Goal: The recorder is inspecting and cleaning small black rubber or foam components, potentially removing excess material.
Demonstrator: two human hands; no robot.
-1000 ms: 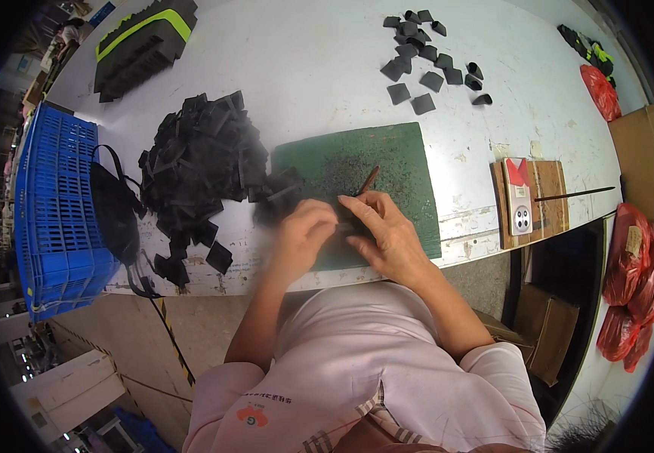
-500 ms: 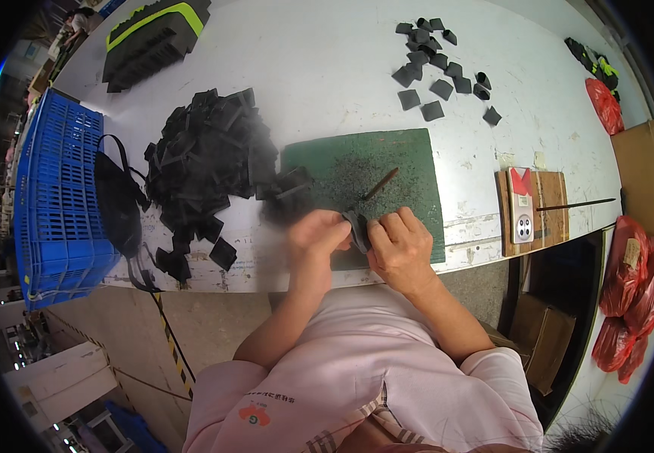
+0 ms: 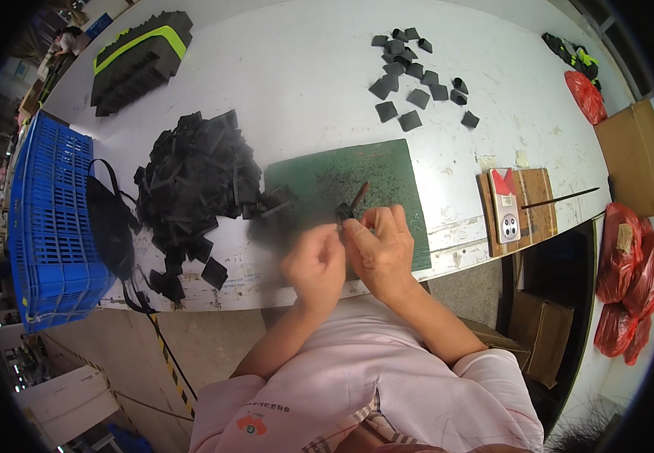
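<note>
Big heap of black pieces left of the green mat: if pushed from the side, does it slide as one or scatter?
Probably scatters: the heap of black pieces is loose and jumbled, with strays already lying apart near the table edge. The pieces look small, flat and likely light, so they should slide, not roll.

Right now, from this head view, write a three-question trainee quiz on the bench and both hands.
1. True or false: the big heap of black pieces lies to the person's left of the green mat.
2. Which is at the bench's left edge? A) blue crate B) red bag C) cardboard box
3. Fill in: the right hand holds a thin brown ____ over the mat, with a small black piece at its fingertips beside the left hand.

Key: 1 true; 2 A; 3 tool (its exact kind cannot be told).
</note>
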